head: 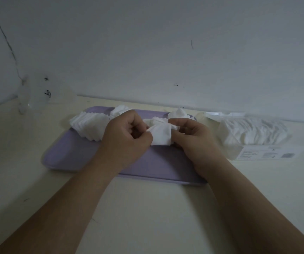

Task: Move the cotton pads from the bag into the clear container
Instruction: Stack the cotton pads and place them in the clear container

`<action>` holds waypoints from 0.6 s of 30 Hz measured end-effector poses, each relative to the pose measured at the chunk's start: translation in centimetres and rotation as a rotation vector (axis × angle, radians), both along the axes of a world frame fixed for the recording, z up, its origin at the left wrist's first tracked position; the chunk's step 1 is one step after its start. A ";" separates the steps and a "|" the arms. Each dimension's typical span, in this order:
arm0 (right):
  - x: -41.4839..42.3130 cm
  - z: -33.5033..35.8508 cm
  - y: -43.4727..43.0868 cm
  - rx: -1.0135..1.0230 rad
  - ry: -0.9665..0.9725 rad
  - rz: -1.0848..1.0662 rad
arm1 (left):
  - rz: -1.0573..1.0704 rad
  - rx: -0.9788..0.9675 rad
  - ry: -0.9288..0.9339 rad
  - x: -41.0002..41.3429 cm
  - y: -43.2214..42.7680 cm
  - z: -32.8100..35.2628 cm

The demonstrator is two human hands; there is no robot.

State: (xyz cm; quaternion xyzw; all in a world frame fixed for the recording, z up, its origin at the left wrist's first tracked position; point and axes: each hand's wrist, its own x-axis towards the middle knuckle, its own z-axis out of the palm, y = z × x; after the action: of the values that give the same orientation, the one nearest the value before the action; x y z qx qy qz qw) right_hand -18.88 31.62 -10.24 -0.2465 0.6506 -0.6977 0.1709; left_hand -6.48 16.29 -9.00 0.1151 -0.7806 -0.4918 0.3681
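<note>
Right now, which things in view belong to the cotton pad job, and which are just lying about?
Job: left hand and right hand pinching a stack of pads; loose pads on the purple tray; clear labelled pack of pads.
Lying about: purple tray, only a base; clear plastic thing far left, purpose unclear.

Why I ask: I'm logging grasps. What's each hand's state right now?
Left hand: fingers curled, pinching a cotton pad.
Right hand: pinching the same cotton pad's other edge.

Cotton pad (161,135) over lilac tray (70,153) (dim)
</note>
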 end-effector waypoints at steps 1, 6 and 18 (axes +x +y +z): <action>-0.1 0.0 0.1 0.009 0.019 -0.007 | -0.016 0.047 -0.004 0.0 0.0 0.2; 0.1 0.2 0.2 0.017 0.065 0.026 | -0.103 0.121 -0.082 0.0 0.3 0.2; 0.2 0.4 0.0 0.067 0.116 0.031 | -0.094 -0.012 -0.130 -0.4 -0.6 -0.7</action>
State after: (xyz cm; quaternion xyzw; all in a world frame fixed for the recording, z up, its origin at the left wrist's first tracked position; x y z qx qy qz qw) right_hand -18.65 31.63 -9.89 -0.2906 0.6786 -0.6573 0.1517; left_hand -6.87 15.66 -9.68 0.1075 -0.8105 -0.4952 0.2938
